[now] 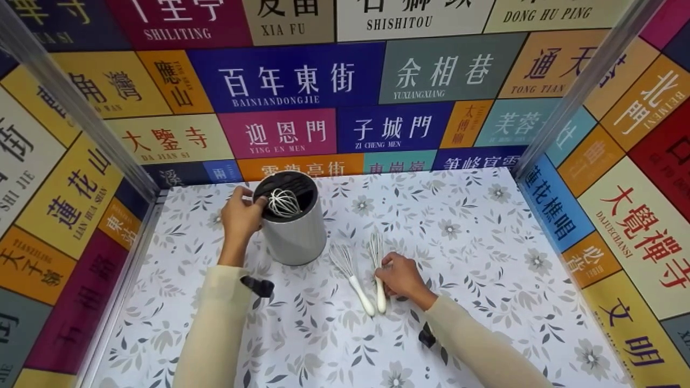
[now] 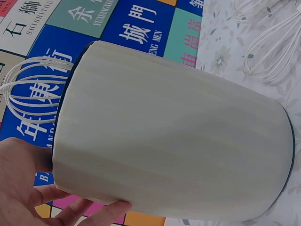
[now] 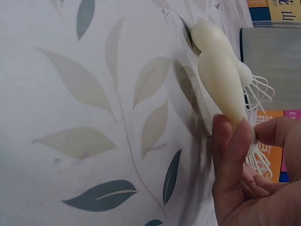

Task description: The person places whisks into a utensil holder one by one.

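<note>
A grey-white utensil holder (image 1: 296,242) with a dark slotted top stands on the table, the wire head of a whisk (image 1: 284,203) poking out of its opening. At its left rim, my left hand (image 1: 242,213) grips the holder, thumb over the edge and fingers along the outer wall (image 2: 110,213). To the right, my right hand (image 1: 401,275) pinches a second whisk (image 1: 380,296) where its cream handle meets the wires. Another whisk (image 1: 362,297) lies just left of that one, its handle end close beside it. The lower part of the whisk in the holder is hidden.
A white tablecloth (image 1: 463,323) printed with grey leaves and flowers covers the table. Panels of coloured signs (image 1: 285,81) rise at the back and both sides, with clear strips at the corners. Dark straps (image 1: 257,286) sit at both wrists.
</note>
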The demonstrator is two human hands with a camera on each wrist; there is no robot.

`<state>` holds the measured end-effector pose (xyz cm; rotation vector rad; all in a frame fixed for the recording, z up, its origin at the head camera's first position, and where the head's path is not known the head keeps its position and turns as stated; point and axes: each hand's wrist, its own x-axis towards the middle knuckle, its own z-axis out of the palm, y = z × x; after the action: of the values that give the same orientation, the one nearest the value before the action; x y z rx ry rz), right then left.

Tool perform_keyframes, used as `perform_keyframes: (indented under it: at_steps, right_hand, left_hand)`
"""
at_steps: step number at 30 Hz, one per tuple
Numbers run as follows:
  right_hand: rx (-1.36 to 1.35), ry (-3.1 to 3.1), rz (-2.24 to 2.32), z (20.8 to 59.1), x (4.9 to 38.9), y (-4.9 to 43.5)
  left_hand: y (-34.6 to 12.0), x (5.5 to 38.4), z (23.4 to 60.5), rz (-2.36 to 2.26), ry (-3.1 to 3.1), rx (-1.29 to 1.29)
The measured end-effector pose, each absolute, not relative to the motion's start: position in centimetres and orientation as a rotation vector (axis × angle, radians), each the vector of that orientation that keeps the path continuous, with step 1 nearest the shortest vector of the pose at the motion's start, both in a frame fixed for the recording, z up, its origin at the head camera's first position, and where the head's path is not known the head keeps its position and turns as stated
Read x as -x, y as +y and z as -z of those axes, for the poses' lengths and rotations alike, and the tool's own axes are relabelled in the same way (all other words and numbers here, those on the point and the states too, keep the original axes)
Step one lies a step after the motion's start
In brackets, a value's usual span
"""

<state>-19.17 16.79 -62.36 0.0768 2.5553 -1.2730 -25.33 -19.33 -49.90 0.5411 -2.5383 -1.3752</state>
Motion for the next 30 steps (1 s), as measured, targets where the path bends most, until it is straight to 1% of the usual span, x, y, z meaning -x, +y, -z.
perform_keyframes:
  at_steps: [9,22,30]
  right_hand:
    - [-0.071,2.539,1.303,61.9,19.4,16.3]
    - [-0.083,2.529,1.388,60.2,19.8,15.7]
    - [-0.035,2.549,1.398,59.2,20.4,15.5]
  left_hand:
    - [-19.4,25.3,49.9,1.378,-2.541,-0.549]
    - [-19.3,25.2,49.7,1.338,-2.540,-0.526]
    - [-19.3,25.2,49.8,1.364,-2.543,-0.538]
